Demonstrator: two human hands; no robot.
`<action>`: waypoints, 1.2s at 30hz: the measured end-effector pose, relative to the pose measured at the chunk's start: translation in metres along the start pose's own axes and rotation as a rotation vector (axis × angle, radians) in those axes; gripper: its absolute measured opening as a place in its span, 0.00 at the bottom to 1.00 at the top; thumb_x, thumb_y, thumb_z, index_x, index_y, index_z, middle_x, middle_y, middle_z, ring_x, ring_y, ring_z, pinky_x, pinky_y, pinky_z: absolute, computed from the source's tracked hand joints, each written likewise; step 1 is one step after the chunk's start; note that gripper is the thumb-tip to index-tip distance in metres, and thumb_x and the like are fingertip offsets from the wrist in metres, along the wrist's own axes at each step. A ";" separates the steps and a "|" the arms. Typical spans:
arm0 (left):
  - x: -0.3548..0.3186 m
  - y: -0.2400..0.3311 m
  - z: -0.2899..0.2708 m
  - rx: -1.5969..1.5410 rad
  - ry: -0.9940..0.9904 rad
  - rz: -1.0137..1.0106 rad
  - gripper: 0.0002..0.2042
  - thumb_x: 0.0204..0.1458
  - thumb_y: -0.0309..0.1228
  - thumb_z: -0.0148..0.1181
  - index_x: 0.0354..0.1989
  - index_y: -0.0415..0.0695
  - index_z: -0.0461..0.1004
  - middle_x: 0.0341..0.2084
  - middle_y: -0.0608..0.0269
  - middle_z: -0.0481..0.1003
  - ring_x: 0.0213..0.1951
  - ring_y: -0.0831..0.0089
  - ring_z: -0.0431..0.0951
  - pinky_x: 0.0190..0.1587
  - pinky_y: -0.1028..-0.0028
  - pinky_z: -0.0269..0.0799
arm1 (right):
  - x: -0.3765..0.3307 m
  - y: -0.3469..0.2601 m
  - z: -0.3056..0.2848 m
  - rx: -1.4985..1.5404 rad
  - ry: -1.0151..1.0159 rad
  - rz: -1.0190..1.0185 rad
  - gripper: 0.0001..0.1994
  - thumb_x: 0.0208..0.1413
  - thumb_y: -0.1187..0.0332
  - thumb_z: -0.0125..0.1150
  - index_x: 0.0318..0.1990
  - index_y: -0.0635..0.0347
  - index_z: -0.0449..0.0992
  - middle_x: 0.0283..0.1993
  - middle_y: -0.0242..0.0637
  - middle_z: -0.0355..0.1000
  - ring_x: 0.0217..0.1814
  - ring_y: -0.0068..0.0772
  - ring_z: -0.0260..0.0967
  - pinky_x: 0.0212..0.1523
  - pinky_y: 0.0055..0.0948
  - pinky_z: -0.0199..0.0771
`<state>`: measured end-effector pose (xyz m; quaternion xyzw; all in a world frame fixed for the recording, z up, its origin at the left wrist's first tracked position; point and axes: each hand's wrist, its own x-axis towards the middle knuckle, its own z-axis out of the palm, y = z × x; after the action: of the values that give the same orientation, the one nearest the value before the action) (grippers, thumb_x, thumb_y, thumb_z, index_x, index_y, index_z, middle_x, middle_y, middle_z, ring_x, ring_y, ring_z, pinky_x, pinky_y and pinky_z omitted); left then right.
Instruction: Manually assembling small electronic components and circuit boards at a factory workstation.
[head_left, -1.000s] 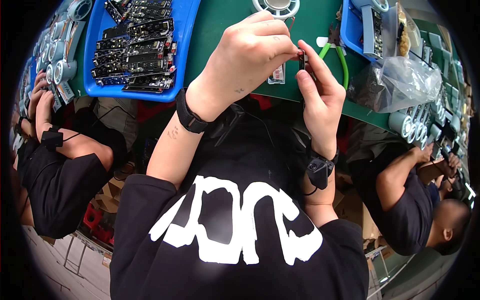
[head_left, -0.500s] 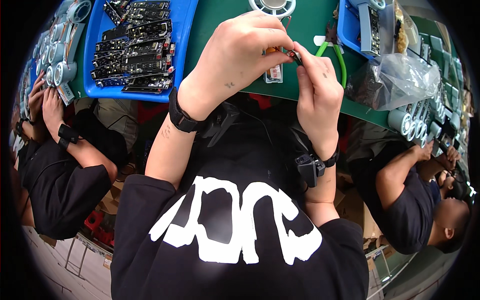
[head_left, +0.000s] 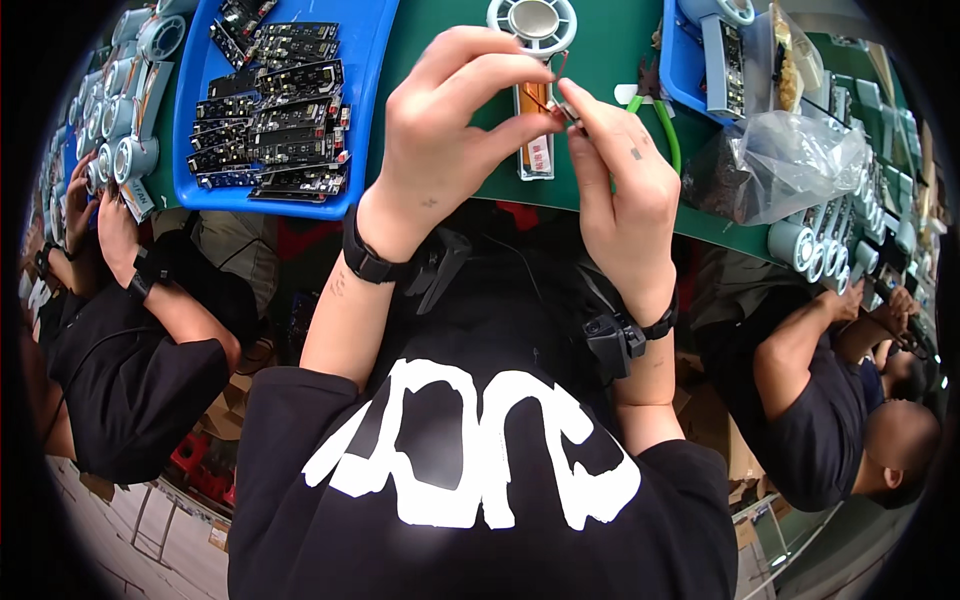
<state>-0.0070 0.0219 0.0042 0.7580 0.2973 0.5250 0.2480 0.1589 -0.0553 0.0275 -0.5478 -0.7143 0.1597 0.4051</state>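
A light-blue handheld fan [head_left: 565, 25] lies on the green table with its round head away from me. An orange battery [head_left: 532, 100] shows in its handle, with a white label at the near end. Above the handle, my right hand [head_left: 628, 180] pinches a small dark circuit board [head_left: 571, 112] between thumb and index finger. Thin red wires run beside the board. My left hand [head_left: 440, 130] is at the board's left, its thumb tip close to the wires. A gap shows between that thumb and the curved index finger.
On the left, a blue tray [head_left: 362, 110] holds several black circuit boards. To the right lie green-handled cutters [head_left: 668, 130], a clear plastic bag [head_left: 780, 165] and another blue tray [head_left: 682, 65]. Co-workers sit on both sides with more fan parts.
My left thumb and index finger have moved apart from their pinch, and the left hand has shifted left. Both hands sit slightly lower, uncovering more of the fan handle.
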 end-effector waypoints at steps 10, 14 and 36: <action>-0.006 0.016 0.028 0.452 -0.078 -0.079 0.07 0.48 0.29 0.71 0.35 0.45 0.80 0.27 0.65 0.74 0.26 0.68 0.77 0.26 0.70 0.73 | 0.093 -0.019 -0.038 0.179 -0.254 0.268 0.17 0.58 0.77 0.60 0.55 0.71 0.74 0.44 0.48 0.76 0.37 0.37 0.76 0.37 0.29 0.76; -0.008 0.007 0.030 0.509 -0.022 -0.003 0.05 0.50 0.26 0.69 0.35 0.45 0.80 0.27 0.64 0.74 0.26 0.67 0.77 0.27 0.71 0.74 | 0.095 -0.015 -0.038 0.221 -0.255 0.348 0.16 0.59 0.79 0.59 0.55 0.71 0.74 0.48 0.48 0.76 0.38 0.33 0.77 0.35 0.26 0.76; -0.024 -0.003 0.017 0.109 -0.009 -0.065 0.07 0.47 0.21 0.73 0.34 0.40 0.83 0.32 0.61 0.81 0.28 0.75 0.81 0.28 0.79 0.77 | -0.022 0.002 0.019 0.650 0.123 0.572 0.17 0.65 0.78 0.59 0.60 0.64 0.73 0.53 0.38 0.76 0.46 0.19 0.74 0.44 0.17 0.73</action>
<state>0.0017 0.0062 -0.0189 0.7627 0.3489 0.4961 0.2246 0.1476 -0.0706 0.0050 -0.5761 -0.4208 0.4491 0.5379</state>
